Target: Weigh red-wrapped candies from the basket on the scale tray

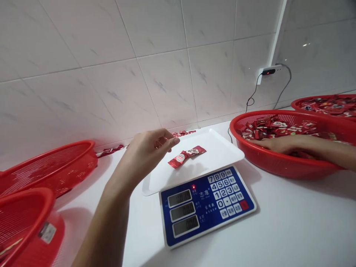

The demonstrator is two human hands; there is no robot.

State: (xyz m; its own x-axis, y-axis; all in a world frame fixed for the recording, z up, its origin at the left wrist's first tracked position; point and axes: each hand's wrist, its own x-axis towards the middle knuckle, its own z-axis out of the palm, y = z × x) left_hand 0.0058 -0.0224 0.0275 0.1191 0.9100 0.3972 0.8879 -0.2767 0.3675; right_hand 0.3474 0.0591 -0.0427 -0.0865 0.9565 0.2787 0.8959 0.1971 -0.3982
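My left hand [148, 148] hovers over the left part of the scale's white tray [219, 155], its fingers loosely bent, the thumb apart from them and no item showing in it. Two red wrapped candies [187, 156] lie on the tray, one partly overlapping the other. Below the tray is the blue keypad panel of the digital scale [210, 207], with lit digits that are too dim to read. My right hand [274, 145] reaches into a red plastic basket [280, 167] among many red-wrapped candies [267, 128]. Its fingertips are hidden, so its grip does not show.
Two red baskets [75, 163] stand on the left, and another red basket [296, 105] with candies sits at the far right. Loose red wrappers [111, 150] lie along the tiled wall. A plugged-in adapter [268, 72] with a dangling cable is on the wall strip.
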